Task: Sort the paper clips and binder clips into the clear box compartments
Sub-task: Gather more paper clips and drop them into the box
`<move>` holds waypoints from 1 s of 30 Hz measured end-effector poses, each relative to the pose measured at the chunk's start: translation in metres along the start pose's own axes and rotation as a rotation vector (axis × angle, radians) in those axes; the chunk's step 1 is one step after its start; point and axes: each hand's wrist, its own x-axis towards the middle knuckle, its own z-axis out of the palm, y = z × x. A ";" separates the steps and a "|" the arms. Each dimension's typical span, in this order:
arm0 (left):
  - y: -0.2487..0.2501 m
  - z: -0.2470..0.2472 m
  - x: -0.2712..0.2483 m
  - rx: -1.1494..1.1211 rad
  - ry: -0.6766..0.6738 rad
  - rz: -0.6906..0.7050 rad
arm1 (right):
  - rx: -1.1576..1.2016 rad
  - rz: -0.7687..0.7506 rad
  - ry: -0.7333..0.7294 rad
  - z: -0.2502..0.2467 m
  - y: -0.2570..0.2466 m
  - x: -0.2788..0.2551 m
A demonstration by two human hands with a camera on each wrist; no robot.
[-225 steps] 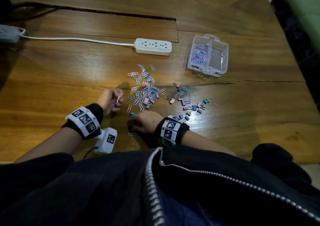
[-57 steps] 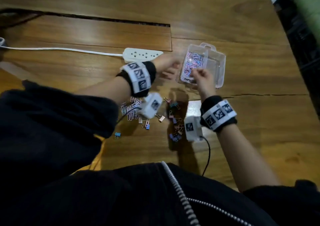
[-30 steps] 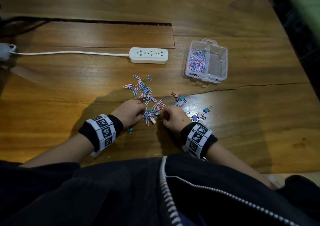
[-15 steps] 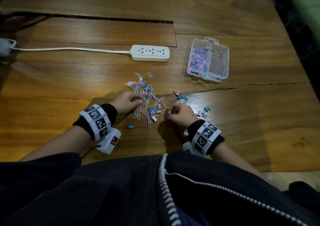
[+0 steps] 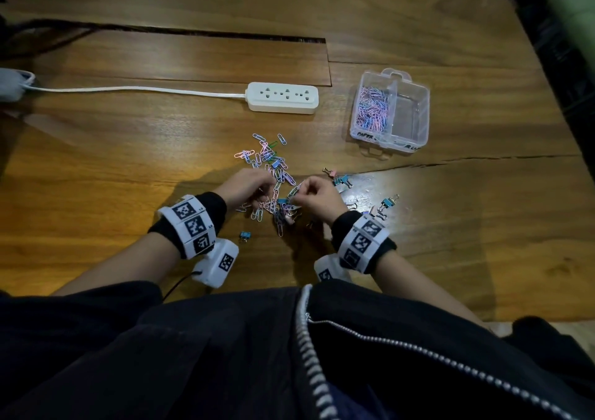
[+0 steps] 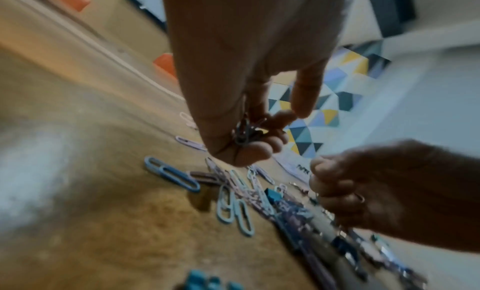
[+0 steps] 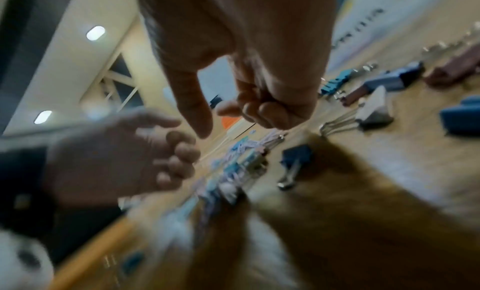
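Both hands work the loose paper clips [image 5: 273, 175] at the worktop's [image 5: 128, 162] centre: the left hand [image 5: 246, 185] curls its fingers [image 6: 259, 148] round several clips, while the right hand [image 5: 317, 196] is curled, contents unclear. Binder clips [image 5: 384, 202] lie at 3 o'clock; the clear box [image 5: 391, 112] sits at 1 o'clock.

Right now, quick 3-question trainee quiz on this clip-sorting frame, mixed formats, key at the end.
1. True or false: the clear box has paper clips in both compartments.
2. What does the left hand hold? A) binder clip B) a few paper clips C) nothing
3. Fill in: the white power strip lies to the ____ of the clear box in the head view.

Key: 1 false, only the left compartment holds paper clips, the right looks empty. 2 B. 3 left.
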 end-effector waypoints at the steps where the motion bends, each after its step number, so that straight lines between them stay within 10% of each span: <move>1: -0.001 0.001 0.001 0.094 0.016 -0.003 | -0.166 -0.021 -0.005 0.004 0.003 0.000; 11: -0.020 0.019 -0.001 1.120 0.156 0.066 | -0.627 0.006 -0.105 -0.017 0.004 -0.013; 23: -0.014 0.010 0.002 0.958 0.041 0.082 | -0.806 -0.163 0.073 0.019 0.004 -0.007; 30: -0.002 -0.016 -0.002 -0.074 0.085 -0.061 | -0.680 -0.150 0.024 0.012 0.010 -0.004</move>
